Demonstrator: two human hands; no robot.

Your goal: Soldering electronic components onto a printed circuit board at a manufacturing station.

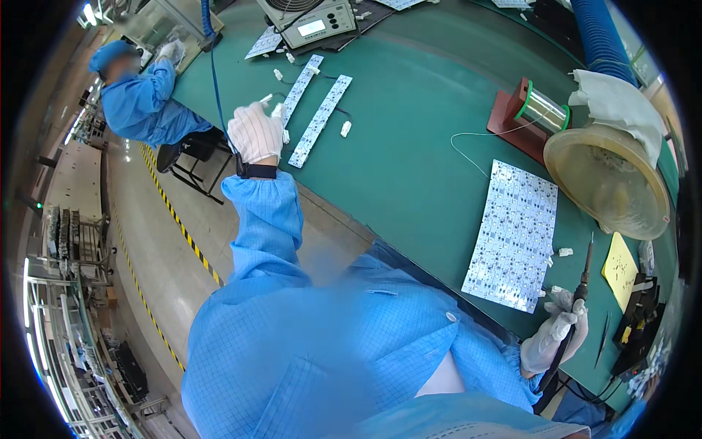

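My left hand (pixel 254 133), in a white striped glove, is stretched out over the bench with its fingers curled at the near end of a narrow white circuit board strip (pixel 300 89). Part of that end is hidden by the glove. A second such strip (pixel 320 123) lies just to its right, with a wired white connector (pixel 346 129) beside it. At the lower right, my gloved right hand (pixel 557 333) grips a soldering iron (pixel 583 285), its tip pointing away from me. Left of this hand lies a large panel of circuit boards (pixel 512 235).
A solder wire spool (pixel 542 110) stands on a red holder, its wire running toward the panel. Beside it are a translucent fume hood (pixel 610 183) on a blue hose, a yellow sponge (pixel 620 271) and tweezers (pixel 603 340). A control unit (pixel 311 25) stands far back; a co-worker (pixel 142 95) sits left.
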